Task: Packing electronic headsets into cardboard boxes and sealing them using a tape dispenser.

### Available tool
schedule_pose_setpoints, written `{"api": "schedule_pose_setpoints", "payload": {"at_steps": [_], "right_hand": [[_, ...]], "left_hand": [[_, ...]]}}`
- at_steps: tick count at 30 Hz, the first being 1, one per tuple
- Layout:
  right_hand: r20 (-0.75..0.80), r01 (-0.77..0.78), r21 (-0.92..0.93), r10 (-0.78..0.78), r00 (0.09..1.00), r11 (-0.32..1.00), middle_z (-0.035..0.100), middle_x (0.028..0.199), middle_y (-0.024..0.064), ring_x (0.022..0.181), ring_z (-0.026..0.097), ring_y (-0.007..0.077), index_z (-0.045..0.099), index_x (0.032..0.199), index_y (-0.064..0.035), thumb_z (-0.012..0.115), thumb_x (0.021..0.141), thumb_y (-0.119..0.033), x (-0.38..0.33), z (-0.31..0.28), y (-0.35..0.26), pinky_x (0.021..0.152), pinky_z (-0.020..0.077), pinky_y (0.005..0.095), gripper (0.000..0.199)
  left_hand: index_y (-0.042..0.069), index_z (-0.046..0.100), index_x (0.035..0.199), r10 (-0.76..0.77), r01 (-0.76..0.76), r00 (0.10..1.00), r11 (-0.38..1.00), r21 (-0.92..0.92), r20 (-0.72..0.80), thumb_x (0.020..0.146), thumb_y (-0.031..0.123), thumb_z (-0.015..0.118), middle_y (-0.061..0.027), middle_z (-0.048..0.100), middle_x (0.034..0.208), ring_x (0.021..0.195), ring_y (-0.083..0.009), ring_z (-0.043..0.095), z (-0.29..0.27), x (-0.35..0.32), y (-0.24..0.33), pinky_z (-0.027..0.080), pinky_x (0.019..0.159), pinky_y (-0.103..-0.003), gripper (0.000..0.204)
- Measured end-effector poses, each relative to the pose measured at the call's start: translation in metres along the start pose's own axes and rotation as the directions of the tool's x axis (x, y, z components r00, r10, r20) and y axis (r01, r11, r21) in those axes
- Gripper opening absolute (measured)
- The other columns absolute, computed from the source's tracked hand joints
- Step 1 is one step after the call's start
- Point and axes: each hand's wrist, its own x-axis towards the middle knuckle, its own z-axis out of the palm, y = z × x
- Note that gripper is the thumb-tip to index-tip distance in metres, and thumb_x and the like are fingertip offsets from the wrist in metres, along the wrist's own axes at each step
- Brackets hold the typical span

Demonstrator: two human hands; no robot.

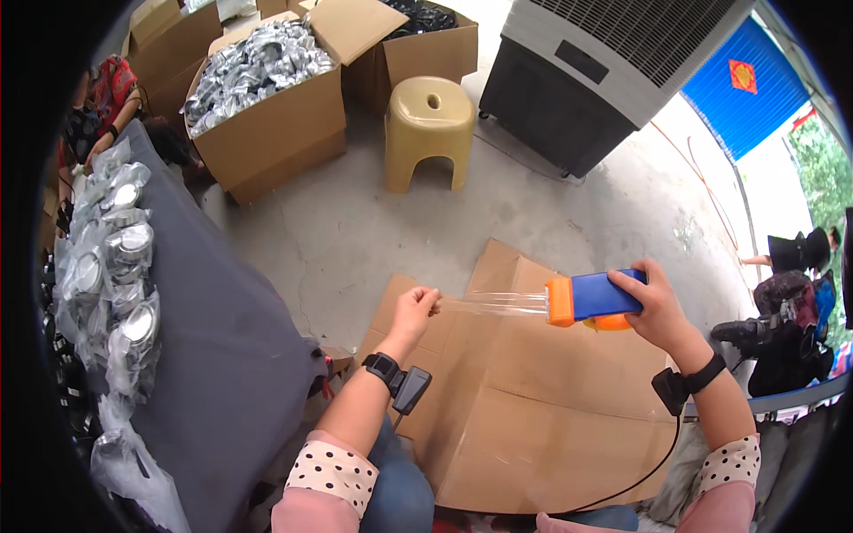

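My right hand grips a blue and orange tape dispenser, held level above a cardboard box. Clear packing tape stretches from the dispenser's orange front leftward to my left hand, whose fingers pinch its free end. The strip hangs in the air between both hands, apart from the cardboard. The brown box lies in front of my knees, and a strip of tape seems to run along its surface. Each wrist wears a black band with a small device.
A dark grey covered table stands at left, with bagged metal parts along its far side. Beyond are a yellow stool, an open carton of wrapped parts and a large air cooler. People sit at far left and far right.
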Motion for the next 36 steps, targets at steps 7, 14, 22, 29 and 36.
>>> {"api": "schedule_pose_setpoints", "payload": {"at_steps": [7, 14, 22, 29, 36], "right_hand": [[0.052, -0.009, -0.018, 0.01, 0.999, 1.0, 0.05, 0.108, 0.0163, 0.096, 0.053, 0.0338, 0.064, 0.119, -0.0187, 0.077, 0.062, 0.001, -0.019, 0.043, 0.03, 0.083, 0.0498, 0.0399, 0.062], [-0.054, 0.04, 0.055, -0.037, 0.998, 0.998, 0.052, 0.103, 0.0152, 0.095, 0.053, 0.0333, 0.063, 0.12, -0.0195, 0.072, 0.069, 0.0, -0.031, 0.055, 0.031, 0.082, 0.049, 0.0396, 0.056], [-0.103, 0.001, 0.12, 0.012, 0.995, 0.993, 0.053, 0.101, 0.0162, 0.094, 0.054, 0.0339, 0.063, 0.119, -0.0168, 0.065, 0.075, -0.001, -0.083, 0.045, 0.07, 0.083, 0.0487, 0.0387, 0.046], [-0.279, -0.217, -0.123, 0.176, 0.944, 0.968, 0.057, 0.102, 0.0138, 0.095, 0.057, 0.0325, 0.064, 0.119, -0.0197, 0.064, 0.076, -0.005, -0.239, 0.011, 0.178, 0.082, 0.0489, 0.0392, 0.046], [-0.331, -0.521, -0.267, 0.431, 0.84, 0.811, 0.059, 0.107, 0.0123, 0.1, 0.057, 0.0328, 0.061, 0.121, -0.0177, 0.065, 0.07, 0.001, -0.397, -0.035, 0.238, 0.086, 0.0482, 0.0394, 0.054]], "left_hand": [[0.002, 0.061, 0.107, 0.046, -0.044, 0.999, 0.798, 0.601, 0.012, 0.086, 0.032, 0.068, -0.0245, 0.06, 0.102, 0.102, -0.032, 0.056, 0.056, -0.012, -0.063, 0.045, 0.088, -0.043, 0.038], [-0.004, 0.021, 0.145, 0.255, -0.167, 0.967, 0.643, 0.747, -0.004, 0.091, 0.039, 0.06, -0.0374, 0.031, 0.141, 0.132, -0.047, 0.033, 0.098, -0.006, 0.028, 0.03, 0.109, -0.05, 0.079], [-0.01, 0.036, 0.13, 0.036, -0.177, 0.982, 0.535, 0.826, 0.187, 0.095, 0.042, 0.05, -0.0371, 0.052, 0.122, 0.103, -0.0505, 0.057, 0.147, -0.03, 0.024, 0.047, 0.088, -0.052, 0.064], [-0.007, 0.044, 0.122, 0.19, -0.215, 0.972, 0.459, 0.862, 0.141, 0.095, 0.047, 0.05, -0.0351, 0.06, 0.107, 0.104, -0.0499, 0.057, 0.149, -0.035, 0.031, 0.046, 0.088, -0.051, 0.061], [-0.004, 0.047, 0.12, 0.218, -0.165, 0.972, 0.378, 0.911, 0.086, 0.096, 0.044, 0.048, -0.0345, 0.06, 0.107, 0.105, -0.0498, 0.056, 0.142, -0.03, 0.029, 0.045, 0.088, -0.051, 0.054]]}}
